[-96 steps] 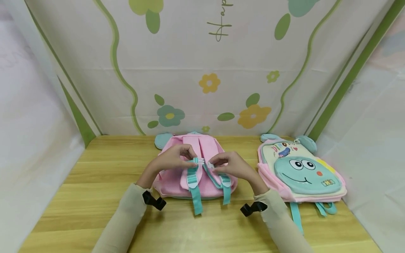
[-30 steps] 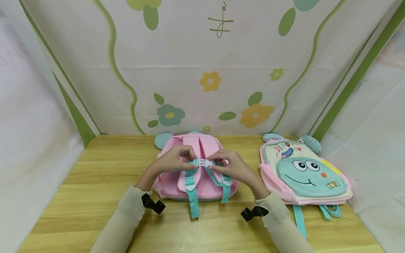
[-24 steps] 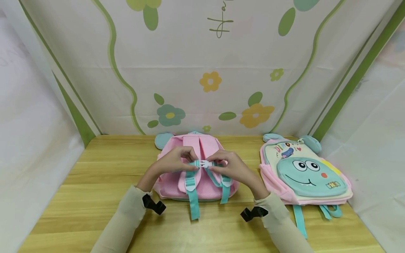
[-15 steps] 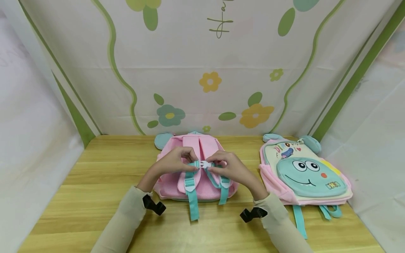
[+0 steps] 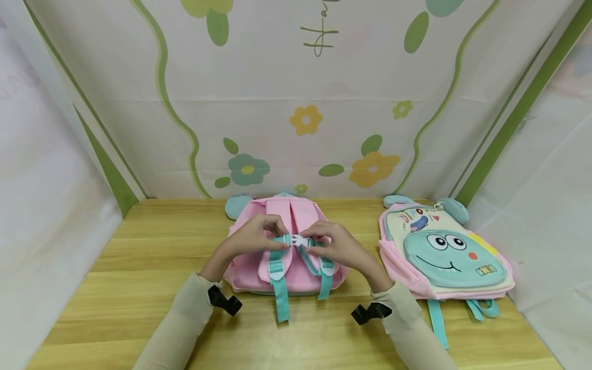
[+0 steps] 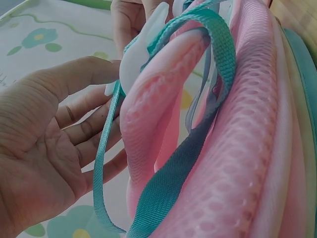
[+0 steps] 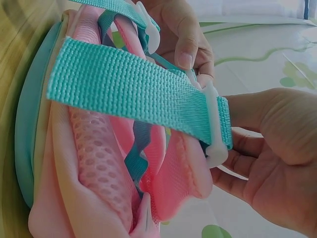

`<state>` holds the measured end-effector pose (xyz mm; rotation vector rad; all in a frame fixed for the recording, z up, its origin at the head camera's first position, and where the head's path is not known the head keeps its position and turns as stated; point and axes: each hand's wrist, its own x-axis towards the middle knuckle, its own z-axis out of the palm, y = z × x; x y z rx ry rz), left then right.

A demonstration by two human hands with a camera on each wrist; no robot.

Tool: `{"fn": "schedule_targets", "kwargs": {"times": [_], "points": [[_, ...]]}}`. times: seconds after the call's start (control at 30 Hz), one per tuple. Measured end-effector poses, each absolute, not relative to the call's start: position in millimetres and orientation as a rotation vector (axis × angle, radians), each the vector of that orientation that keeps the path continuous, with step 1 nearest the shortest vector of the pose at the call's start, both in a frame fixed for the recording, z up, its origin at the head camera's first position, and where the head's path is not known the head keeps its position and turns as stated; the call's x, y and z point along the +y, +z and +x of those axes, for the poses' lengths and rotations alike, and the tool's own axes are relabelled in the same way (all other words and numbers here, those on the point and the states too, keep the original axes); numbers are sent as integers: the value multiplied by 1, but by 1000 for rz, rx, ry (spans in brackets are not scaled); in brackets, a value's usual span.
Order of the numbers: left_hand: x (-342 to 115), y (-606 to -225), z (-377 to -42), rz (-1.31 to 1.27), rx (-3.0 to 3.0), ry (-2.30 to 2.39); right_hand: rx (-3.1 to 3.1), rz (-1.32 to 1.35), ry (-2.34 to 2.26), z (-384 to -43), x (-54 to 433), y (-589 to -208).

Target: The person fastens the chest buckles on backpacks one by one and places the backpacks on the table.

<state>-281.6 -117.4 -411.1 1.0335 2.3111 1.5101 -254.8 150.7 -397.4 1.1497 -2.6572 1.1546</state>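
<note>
A pink backpack (image 5: 250, 272) lies on the table with its shoulder straps facing up. Over the straps, a white plastic buckle (image 5: 299, 240) sits between the two hands, its halves meeting end to end. My left hand (image 5: 255, 234) pinches the left half and its teal webbing between thumb and fingers. From the other side, my right hand (image 5: 336, 239) pinches the right half. In the left wrist view, a white strap adjuster (image 6: 136, 64) and pink mesh padding hide part of the grip. Teal webbing (image 7: 124, 89) crosses the right wrist view, where the buckle is mostly hidden.
To the right, a second backpack (image 5: 455, 257) with a smiling cartoon face lies front up, its teal straps hanging toward the table's front. The wooden table (image 5: 152, 257) meets a flower-printed cloth backdrop (image 5: 263, 123), with cloth walls at both sides.
The buckle halves were apart at first; both hands have brought them together, and the prongs have slid into the right half. Lately the hands barely move, while the right strap tail drifts slightly left.
</note>
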Motion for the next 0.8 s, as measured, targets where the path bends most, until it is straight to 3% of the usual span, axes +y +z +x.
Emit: {"fn": "schedule_targets", "kwargs": {"times": [0.8], "points": [[-119,-411,-282,1045,2294,1509,-2703,1136,1150,-255,151,-397]]}}
